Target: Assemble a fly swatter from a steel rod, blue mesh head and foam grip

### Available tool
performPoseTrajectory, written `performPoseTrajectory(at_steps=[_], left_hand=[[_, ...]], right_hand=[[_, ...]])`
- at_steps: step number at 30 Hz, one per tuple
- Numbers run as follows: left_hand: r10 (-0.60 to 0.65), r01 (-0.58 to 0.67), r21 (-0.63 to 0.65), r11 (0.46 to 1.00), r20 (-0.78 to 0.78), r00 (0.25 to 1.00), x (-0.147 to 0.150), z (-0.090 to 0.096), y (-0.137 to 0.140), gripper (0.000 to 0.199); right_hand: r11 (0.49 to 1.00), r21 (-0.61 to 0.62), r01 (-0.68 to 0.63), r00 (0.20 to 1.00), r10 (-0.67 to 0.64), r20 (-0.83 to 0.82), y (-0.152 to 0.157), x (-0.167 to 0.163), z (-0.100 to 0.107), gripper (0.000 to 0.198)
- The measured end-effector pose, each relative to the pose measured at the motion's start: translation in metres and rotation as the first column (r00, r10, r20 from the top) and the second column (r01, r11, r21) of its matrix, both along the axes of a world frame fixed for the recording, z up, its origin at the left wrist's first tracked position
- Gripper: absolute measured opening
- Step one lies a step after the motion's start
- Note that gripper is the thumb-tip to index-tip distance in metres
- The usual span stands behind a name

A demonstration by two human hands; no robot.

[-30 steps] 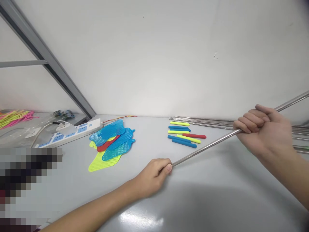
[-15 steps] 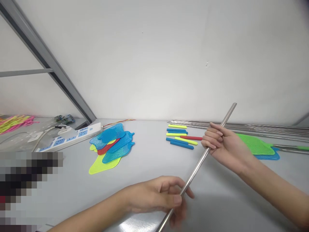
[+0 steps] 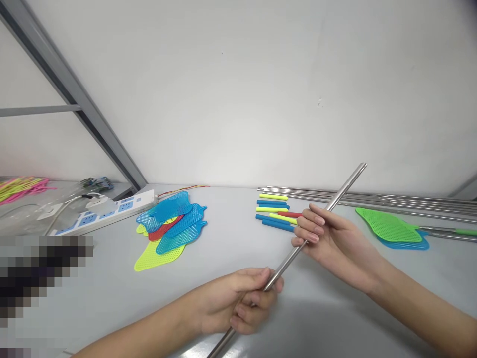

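A long metal rod [image 3: 348,186] slants from the lower middle of the head view up to the right. My left hand [image 3: 251,301] is wrapped round its lower part. Further up, my right hand [image 3: 324,236] has its fingers curled round the same rod. Behind my right hand lie several coloured handle grips [image 3: 272,204] in yellow, blue and red. To the right, a green fly swatter head [image 3: 389,226] rests partly over a blue swatter head [image 3: 410,245], with metal rods joined to them.
At left lies a pile of blue, red and yellow swatter heads [image 3: 182,233]. Behind it sits a white power strip [image 3: 108,214] with a plugged-in cable. Thin metal rods [image 3: 391,197] lie along the wall at right. Pink and yellow strands [image 3: 24,188] lie far left.
My left hand has closed round the rod; its fingers were looser before. My right hand has shifted left and slightly down, uncovering more of the green swatter head.
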State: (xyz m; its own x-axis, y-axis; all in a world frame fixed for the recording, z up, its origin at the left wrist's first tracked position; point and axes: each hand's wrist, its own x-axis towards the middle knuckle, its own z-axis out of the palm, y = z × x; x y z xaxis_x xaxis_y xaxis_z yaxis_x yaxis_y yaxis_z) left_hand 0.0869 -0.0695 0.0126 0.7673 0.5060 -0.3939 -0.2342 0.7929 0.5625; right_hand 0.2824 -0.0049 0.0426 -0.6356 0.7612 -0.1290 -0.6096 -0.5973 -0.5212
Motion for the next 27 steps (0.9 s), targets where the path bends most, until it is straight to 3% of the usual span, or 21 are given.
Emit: performPoseTrajectory(at_steps=[4,10,19,27], left_hand=[[-0.072,0.074,-0.066,0.995,0.036,0.997,-0.002,-0.002,0.0,0.025],[-0.157,0.157,-0.182,0.971,0.019,0.987,-0.003,-0.006,0.001,0.034],[-0.16,0.153,-0.175,0.973,-0.024,0.987,-0.002,-0.007,0.003,0.037],[-0.138,0.118,-0.126,0.985,-0.173,0.975,-0.001,-0.005,0.005,0.038]], right_hand=[[0.999,-0.027,-0.026,1.0,0.026,-0.004,0.004,0.003,0.0,0.029],[0.998,-0.046,0.048,0.998,-0.05,-0.044,0.017,0.008,-0.003,0.029],[0.984,-0.131,0.121,0.991,-0.127,-0.032,0.029,0.012,-0.009,0.03],[0.986,-0.07,0.15,0.989,-0.149,0.017,0.037,0.018,-0.012,0.028]])
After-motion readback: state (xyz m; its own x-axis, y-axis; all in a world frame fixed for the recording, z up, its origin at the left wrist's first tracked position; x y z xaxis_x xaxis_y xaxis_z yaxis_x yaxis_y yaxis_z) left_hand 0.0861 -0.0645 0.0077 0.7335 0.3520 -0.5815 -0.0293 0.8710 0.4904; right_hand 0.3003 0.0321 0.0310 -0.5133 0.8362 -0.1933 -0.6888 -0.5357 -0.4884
